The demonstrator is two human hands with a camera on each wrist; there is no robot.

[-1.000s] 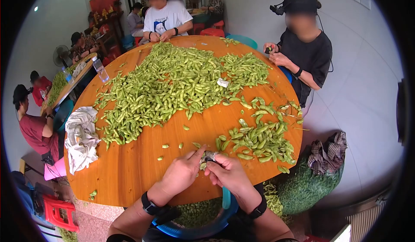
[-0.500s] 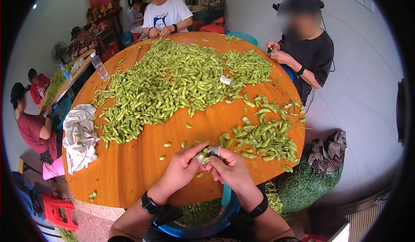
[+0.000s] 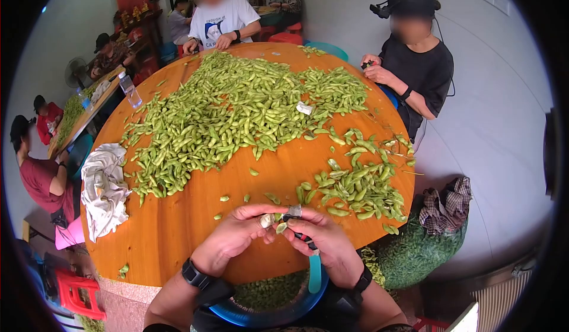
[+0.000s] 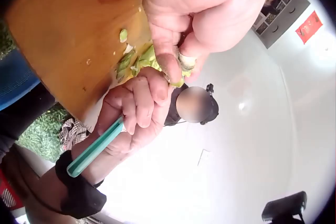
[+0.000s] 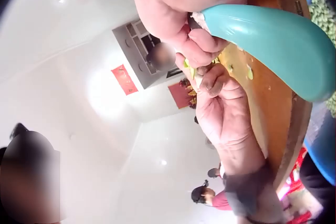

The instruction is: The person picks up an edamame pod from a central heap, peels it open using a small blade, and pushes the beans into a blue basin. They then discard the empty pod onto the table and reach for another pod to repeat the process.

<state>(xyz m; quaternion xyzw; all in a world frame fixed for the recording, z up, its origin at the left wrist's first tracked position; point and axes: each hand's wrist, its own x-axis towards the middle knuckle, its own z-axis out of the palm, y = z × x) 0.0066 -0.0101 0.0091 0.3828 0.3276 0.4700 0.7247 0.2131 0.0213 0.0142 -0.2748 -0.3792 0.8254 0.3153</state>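
Note:
My left hand [image 3: 232, 236] is above the near edge of the table, its thumb and fingertips pinching a green pod [image 3: 281, 227] that also touches the right fingers. A pale wrap covers one left fingertip. My right hand [image 3: 327, 238] curls round a tool whose teal handle [image 3: 315, 274] points down toward my lap. In the left wrist view the teal handle [image 4: 95, 148] sticks out below the right hand's curled fingers [image 4: 137, 100]. The right wrist view has the handle [image 5: 268, 40] large in front, and the left fingers [image 5: 214, 79] meeting the right ones at a green piece.
A large pod heap [image 3: 237, 107] covers the table's far middle, with a smaller pile [image 3: 358, 187] at right. A white cloth [image 3: 105, 192] lies left. Below my hands is a blue basin [image 3: 222, 312]; a filled green bag [image 3: 424, 252] stands right. People sit around the tables.
My hands have turned slightly, so more of the tool's handle and the left palm show. The left fingertips have shifted a little left. The person across has moved their hands apart.

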